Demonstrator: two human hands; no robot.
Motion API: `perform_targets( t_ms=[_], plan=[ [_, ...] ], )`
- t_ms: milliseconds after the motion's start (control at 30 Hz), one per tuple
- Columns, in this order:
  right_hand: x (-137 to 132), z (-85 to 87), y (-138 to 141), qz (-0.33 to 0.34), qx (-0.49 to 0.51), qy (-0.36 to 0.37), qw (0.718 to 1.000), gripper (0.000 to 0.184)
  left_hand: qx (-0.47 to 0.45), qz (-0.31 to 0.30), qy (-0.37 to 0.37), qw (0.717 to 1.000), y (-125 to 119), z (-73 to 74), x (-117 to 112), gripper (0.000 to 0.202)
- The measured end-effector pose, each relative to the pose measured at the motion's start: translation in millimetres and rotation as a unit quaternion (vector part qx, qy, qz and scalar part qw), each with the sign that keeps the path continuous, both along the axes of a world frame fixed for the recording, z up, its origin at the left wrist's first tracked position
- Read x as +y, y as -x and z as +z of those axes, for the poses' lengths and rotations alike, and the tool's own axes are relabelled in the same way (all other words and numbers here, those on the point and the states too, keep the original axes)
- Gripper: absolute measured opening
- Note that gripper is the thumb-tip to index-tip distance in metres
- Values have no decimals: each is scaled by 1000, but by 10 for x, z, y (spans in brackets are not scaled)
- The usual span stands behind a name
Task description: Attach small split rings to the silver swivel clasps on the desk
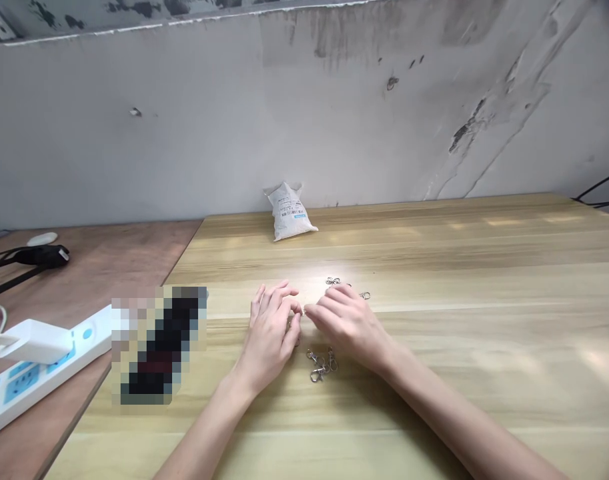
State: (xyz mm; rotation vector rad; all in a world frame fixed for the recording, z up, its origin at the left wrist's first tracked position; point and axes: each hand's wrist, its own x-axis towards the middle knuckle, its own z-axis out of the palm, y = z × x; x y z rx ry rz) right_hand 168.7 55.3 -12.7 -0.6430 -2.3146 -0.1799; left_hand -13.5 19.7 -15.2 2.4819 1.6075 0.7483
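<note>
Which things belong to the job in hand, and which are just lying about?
Seemingly in the job:
left hand
right hand
metal clasps
tiny shiny bit between the hands, unidentifiable

Apparently lying about:
power strip
charger
blurred dark object
white packet (possibly related)

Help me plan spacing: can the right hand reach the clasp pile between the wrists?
Probably yes: the clasp pile lies close to the right hand, with nothing visible between them, though that hand seems busy beside the left hand.

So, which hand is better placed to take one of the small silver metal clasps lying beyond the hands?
Probably the right hand: its knuckles are close to those small silver metal clasps, while the left hand lies farther to their left.
</note>
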Motion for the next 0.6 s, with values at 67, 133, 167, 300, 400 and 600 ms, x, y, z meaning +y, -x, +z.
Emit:
perform_targets(
  t_ms=[67,133,167,300,400,600],
  plan=[
    [-85,51,51,40,-12,-28,999,23,15,-28,5,999,22,4,4,18],
    [-156,51,66,58,-14,-20,998,24,25,-39,0,999,83,26,27,20],
    [-178,29,49,54,-20,-3,998,24,28,-26,-6,999,126,42,45,18],
    [-203,-125,-155,7,-46,83,995,21,52,-2,-24,998,310,98,123,13],
    [-175,-187,-319,0,-48,146,988,14,70,-32,-6,997,371,110,148,14],
    [192,-89,-499,-113,-40,129,984,19,65,-41,-8,997,304,120,108,12]
  ],
)
